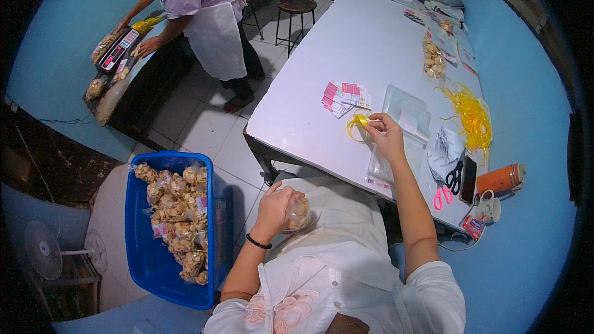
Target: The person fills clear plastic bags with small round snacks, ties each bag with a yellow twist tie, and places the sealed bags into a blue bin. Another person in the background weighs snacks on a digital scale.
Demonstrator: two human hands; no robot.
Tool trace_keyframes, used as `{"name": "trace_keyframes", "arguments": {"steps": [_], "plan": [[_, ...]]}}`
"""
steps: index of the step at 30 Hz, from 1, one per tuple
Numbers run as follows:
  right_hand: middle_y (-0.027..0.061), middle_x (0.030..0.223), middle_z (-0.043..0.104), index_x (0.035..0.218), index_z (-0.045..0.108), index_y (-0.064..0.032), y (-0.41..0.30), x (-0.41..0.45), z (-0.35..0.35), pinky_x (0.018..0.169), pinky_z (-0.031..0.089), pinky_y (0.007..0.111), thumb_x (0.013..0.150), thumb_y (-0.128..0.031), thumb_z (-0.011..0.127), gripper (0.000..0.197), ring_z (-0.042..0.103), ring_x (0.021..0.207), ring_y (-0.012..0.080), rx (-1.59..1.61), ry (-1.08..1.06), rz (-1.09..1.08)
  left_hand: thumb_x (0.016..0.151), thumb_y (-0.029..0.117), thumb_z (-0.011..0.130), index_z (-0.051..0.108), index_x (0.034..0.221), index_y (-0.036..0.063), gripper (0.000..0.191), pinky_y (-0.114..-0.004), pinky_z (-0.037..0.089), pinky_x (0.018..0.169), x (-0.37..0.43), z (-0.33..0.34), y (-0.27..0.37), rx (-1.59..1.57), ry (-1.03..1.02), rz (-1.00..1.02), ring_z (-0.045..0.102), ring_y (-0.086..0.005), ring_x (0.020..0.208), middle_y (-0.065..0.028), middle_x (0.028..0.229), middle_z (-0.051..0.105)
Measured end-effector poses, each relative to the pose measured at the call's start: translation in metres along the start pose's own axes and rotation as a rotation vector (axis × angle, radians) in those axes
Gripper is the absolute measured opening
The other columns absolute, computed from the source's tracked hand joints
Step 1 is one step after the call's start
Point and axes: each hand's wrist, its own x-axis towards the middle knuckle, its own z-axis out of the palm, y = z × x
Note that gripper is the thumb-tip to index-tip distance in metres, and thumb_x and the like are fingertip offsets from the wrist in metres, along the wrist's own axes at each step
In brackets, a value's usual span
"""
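Note:
My left hand (pixel 277 207) grips a clear plastic bag of round biscuits (pixel 299 212) over my lap; the bag's gathered top is hidden by the hand. Above the white table, my right hand (pixel 386 135) pinches a small bunch of yellow ribbon (pixel 358 125). Pink and white printed cards (pixel 341 97) lie in a loose pile just beyond the ribbon. Flat clear plastic bags (pixel 403 111) are stacked partly under my right hand and forearm. A heap of cut yellow ribbons (pixel 469 118) lies near the table's right edge.
A blue tub (pixel 211 241) of filled bags stands at left. Scissors (pixel 455 177), a phone (pixel 469 180), an orange bottle (pixel 501 178) and a mug (pixel 488 207) sit at the table's right corner. A co-worker (pixel 199 14) handles bags by a digital scale (pixel 119 49). A stool (pixel 297 4) stands behind.

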Motion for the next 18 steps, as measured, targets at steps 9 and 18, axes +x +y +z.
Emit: {"name": "trace_keyframes", "arguments": {"steps": [9, 18], "plan": [[0.0086, 0.088, 0.074, 0.108, 0.066, 0.001, 0.01, 0.002, -0.002, 0.071, 0.052, 0.023, 0.081, -0.006, 0.078, 0.031, 0.067, 0.079, 0.0103, 0.227, -0.032, 0.122, 0.092, 0.01, 0.054, 0.051, 0.088, 0.0063, 0.006, -0.048, 0.044, 0.103, 0.003, -0.004, 0.01, 0.006, 0.06, 0.046, 0.068, -0.0288, 0.084, -0.0063, 0.089, 0.073], [0.0072, 0.09, 0.073, 0.113, 0.066, 0.0027, 0.016, 0.004, -0.001, 0.075, 0.052, 0.024, 0.083, -0.006, 0.077, 0.033, 0.067, 0.082, 0.0103, 0.263, -0.001, 0.098, 0.086, 0.014, 0.063, 0.054, 0.084, 0.008, 0.011, -0.047, 0.045, 0.104, 0.002, -0.001, 0.005, -0.023, 0.059, -0.007, 0.07, -0.0279, 0.084, -0.0074, 0.09, 0.074]]}}
